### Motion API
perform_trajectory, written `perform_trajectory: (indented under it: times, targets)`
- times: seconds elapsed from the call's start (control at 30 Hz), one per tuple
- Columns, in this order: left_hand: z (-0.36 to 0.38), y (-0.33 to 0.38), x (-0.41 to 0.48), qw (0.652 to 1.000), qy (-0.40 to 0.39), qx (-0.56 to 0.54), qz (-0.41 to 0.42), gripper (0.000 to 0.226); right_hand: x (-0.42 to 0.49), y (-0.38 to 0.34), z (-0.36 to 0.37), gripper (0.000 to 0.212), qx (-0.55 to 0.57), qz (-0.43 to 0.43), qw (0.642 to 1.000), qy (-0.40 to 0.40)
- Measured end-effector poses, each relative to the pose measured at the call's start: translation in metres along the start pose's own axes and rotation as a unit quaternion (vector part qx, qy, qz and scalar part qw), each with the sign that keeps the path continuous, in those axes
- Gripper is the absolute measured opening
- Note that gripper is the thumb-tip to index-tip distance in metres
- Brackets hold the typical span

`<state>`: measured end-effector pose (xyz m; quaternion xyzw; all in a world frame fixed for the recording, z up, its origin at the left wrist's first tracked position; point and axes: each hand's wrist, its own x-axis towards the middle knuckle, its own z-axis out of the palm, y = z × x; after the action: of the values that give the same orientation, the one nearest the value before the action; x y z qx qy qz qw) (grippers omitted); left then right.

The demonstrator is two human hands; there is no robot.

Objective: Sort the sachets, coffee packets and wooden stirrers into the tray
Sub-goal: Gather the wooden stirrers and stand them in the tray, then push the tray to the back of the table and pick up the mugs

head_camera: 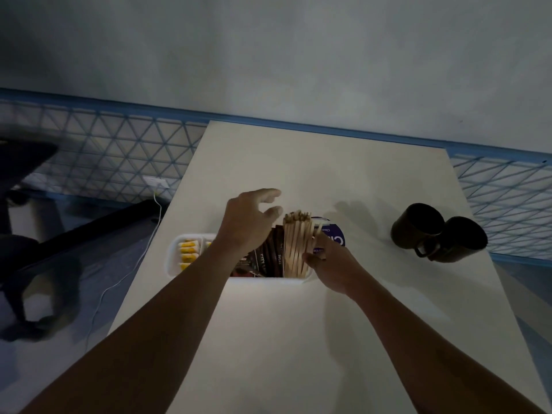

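Stirrers [295,246] stand as a tight bundle in the right part of the white tray [173,258], which lies on the pale counter [298,339] near its middle. The right hand [325,264] pinches the bundle from its right side, the fingers curled against the wood. The left hand [251,222] hovers over the middle of the tray with the fingers spread and loosely bent, and it holds nothing that I can see. Dark brown coffee packets [265,255] lean in the middle compartment, just beside the stirrers, and small yellow and white sachets [188,252] lie in a row in the left compartment. Behind the stirrers a round white and purple container [331,234] is partly hidden. Two dark mugs [436,231] stand touching each other, well apart on the right. In my judgement the sorting is almost done, and the risk is now in the bundle: the stirrers are thin and loose, so if the right hand releases them at once they may fan out and fall over the tray wall or onto the packets. The left forearm passes low over the packets and could knock them flat. Concerning writing, one packet shows white letters that may read "Sugar", and the container shows a large "C" with small text; the rest is too dark and blurred to read.
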<state>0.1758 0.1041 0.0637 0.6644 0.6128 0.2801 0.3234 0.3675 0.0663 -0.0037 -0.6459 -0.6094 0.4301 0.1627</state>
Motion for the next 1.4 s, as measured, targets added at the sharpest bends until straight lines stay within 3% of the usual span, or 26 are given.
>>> perform_trajectory:
  times: [0.13,0.23,0.47,0.53,0.63,0.83,0.97,1.03,1.23,1.4]
  targets:
    - [-0.024,-0.02,-0.015,0.996,0.068,0.016,-0.052,0.023,-0.004,0.01,0.0,0.052,0.028,0.01,1.0,-0.007]
    - [-0.033,-0.043,-0.03,0.991,0.087,0.034,-0.099,0.029,-0.01,0.012,0.002,0.062,0.024,-0.003,1.0,-0.02]
    - [-0.035,-0.101,-0.063,0.969,0.041,0.104,-0.222,0.12,-0.015,0.022,0.018,0.088,0.012,-0.008,0.999,-0.028]
    - [-0.031,-0.11,-0.071,0.965,0.027,0.095,-0.244,0.133,-0.015,0.022,0.023,0.079,0.022,-0.014,0.999,-0.019]
    - [-0.023,-0.132,-0.079,0.968,0.054,0.046,-0.24,0.141,-0.014,0.025,0.028,0.084,0.021,-0.009,1.0,0.003]
    - [-0.021,-0.137,-0.087,0.965,0.098,-0.062,-0.237,0.126,-0.011,0.023,0.037,0.071,0.057,-0.004,0.998,0.037]
    - [-0.026,-0.151,-0.086,0.969,0.086,-0.078,-0.219,0.076,-0.01,0.022,0.042,0.07,0.078,0.008,0.995,0.053]
    - [-0.029,-0.156,-0.085,0.968,0.084,-0.109,-0.21,0.067,-0.011,0.021,0.045,0.072,0.084,0.015,0.994,0.064]
    - [-0.037,-0.164,-0.07,0.972,0.065,-0.134,-0.184,0.066,-0.011,0.017,0.052,0.075,0.105,0.031,0.99,0.094]
    - [-0.046,-0.164,-0.043,0.974,0.049,-0.15,-0.165,0.078,0.0,0.012,0.042,0.074,0.11,0.034,0.987,0.113]
